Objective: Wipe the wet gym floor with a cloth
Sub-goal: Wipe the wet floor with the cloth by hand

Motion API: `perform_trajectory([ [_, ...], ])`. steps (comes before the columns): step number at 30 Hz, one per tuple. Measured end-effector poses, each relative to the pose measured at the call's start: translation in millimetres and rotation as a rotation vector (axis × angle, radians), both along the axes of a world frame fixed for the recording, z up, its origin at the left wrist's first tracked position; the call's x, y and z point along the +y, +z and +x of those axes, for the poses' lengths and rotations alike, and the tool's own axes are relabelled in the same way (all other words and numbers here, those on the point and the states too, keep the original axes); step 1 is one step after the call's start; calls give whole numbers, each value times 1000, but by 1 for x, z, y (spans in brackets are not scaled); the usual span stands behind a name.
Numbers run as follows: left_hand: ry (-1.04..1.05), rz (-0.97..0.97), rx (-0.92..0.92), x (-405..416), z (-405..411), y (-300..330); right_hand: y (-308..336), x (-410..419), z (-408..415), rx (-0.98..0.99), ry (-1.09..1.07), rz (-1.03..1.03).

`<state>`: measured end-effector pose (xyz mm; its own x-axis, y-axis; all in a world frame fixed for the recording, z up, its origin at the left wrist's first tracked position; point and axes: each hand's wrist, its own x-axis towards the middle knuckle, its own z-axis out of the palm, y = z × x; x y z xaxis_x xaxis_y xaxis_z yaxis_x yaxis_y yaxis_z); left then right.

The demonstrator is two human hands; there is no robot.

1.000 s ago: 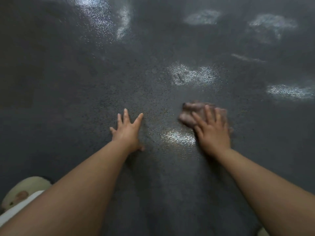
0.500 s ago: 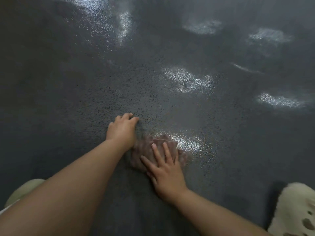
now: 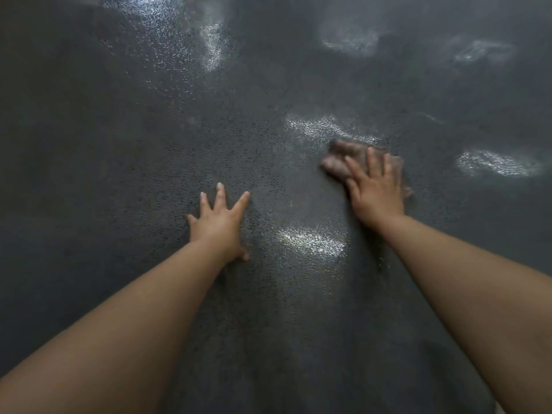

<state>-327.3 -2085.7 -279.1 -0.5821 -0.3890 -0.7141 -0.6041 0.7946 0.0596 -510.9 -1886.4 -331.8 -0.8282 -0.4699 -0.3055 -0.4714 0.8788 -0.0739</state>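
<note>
change: half a second back your right hand [image 3: 377, 194] was working the cloth [image 3: 348, 158] close in, just beside the left hand; now you're pushing it out and to the right, well apart from the left. A second ago it was about where it is now, so you're running back-and-forth strokes.
meaning: you're wiping, mid-stroke, at the far end of a pass. The job looks far from done.
right hand: fingers straight and spread, palm pressing flat on the cloth, not curling round it.
left hand [image 3: 219, 221]: fingers splayed, flat on the bare floor [image 3: 125, 162], holding nothing; you're likely bracing on it.
cloth location: under and ahead of your right hand, on the floor, its far edge touching a shiny wet patch [image 3: 321, 127].
cloth material: brownish, soft, bunched into lumpy folds; edges are blurring with motion.
floor material: dark grey, finely pebbled, matte where it isn't glinting.
water: irregular bright patches are showing; one glinting patch [image 3: 312, 240] is lying between your forearms, others to the right [image 3: 495, 164] and further out.
next, my guess: you're pulling back over the near patch.
</note>
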Motion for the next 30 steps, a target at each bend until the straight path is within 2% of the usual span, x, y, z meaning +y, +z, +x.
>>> perform_trajectory([
  [7, -6, 43, 24, -4, -1, -8, 5, -42, -54, -43, -383, -22],
  [10, -11, 50, 17, -2, -2, -9, 5, -68, -54, -51, -428, -40],
  [16, -37, 47, 3, 0, -2, -9, 5, -131, 4, -110, -13, -120],
  [20, 41, 140, 58, -1, 3, -10, 8, -134, 71, -138, 200, -118],
  [25, 233, 246, 306, -18, 41, -9, 3, -92, 143, -83, 322, -147],
  [28, 269, 147, 405, -30, 67, -8, -1, -63, 191, -65, 328, -151],
  [30, 290, 83, 401, -30, 78, -8, -1, -46, 218, -40, 380, -163],
])
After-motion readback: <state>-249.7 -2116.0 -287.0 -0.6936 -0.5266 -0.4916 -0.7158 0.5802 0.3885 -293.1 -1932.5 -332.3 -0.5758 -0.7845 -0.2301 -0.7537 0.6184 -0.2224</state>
